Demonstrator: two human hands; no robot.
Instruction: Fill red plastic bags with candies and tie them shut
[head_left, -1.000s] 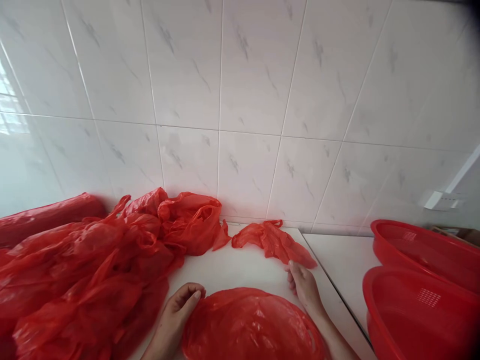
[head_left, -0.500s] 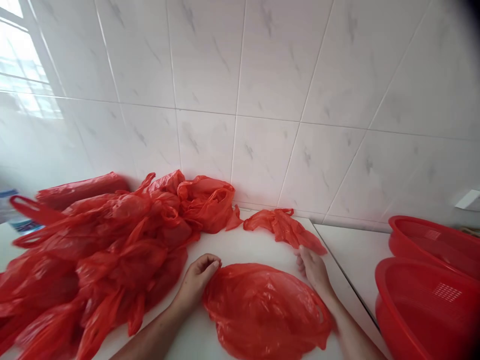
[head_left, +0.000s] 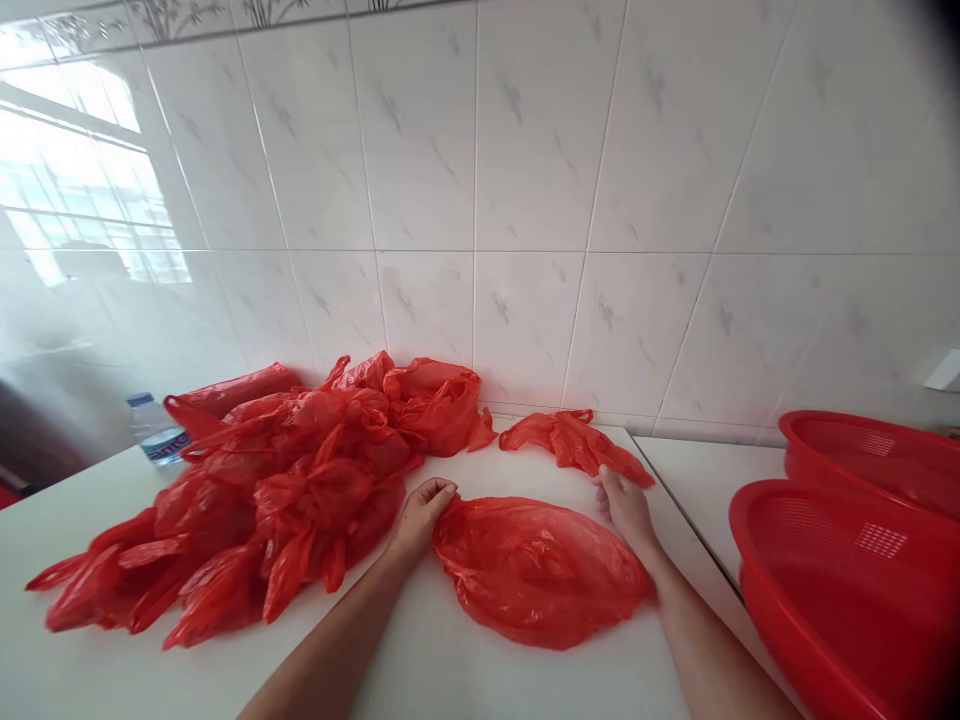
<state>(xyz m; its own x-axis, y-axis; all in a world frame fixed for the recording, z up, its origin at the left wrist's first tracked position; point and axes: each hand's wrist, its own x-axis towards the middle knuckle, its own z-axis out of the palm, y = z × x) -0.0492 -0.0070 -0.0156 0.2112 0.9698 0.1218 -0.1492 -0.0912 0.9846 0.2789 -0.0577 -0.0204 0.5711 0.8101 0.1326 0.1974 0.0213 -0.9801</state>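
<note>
A puffed-out red plastic bag (head_left: 544,575) lies on the white table between my forearms. My left hand (head_left: 426,508) is closed at the bag's upper left edge, thumb and fingertips together; whether they grip its film I cannot tell. Beyond the bag's right side my right hand (head_left: 624,505) has its fingers curled in. Its fingertips overlap the lower edge of a smaller crumpled red bag (head_left: 574,440), and anything inside them is hidden. Left of my left hand spreads a big heap of crumpled red plastic bags (head_left: 300,490), some with loop handles showing.
Two red plastic baskets with perforated sides, a nearer one (head_left: 814,580) and a farther one (head_left: 810,445), stand at the right past a table seam. A rolled red bundle (head_left: 240,388) and a labelled water bottle (head_left: 156,430) are at the back left. A tiled wall (head_left: 525,200) closes the back.
My view has tilted up and swung left, bringing the bottle and more of the window's reflection in. Both hands and the bags keep nearly the same places relative to each other.
</note>
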